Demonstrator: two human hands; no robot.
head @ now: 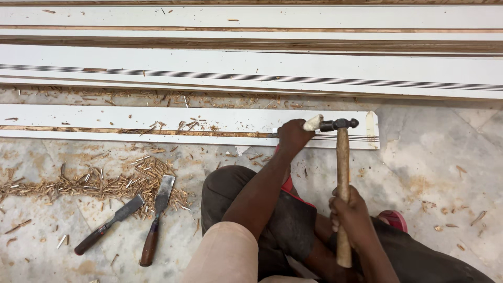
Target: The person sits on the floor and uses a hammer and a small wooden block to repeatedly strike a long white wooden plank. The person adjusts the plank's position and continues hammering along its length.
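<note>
While gripped: pale-handled chisel, wooden-handled hammer.

A single head-worn camera looked steeply down from above the person, close over their own knees and forearms. It faced forward across a stone floor toward white boards that ran left to right through the upper half of the frame. The left hand and right hand sat near the lower centre, close to the lens, while the farthest boards met the top edge. There was no second view to overlap with this one.
</note>
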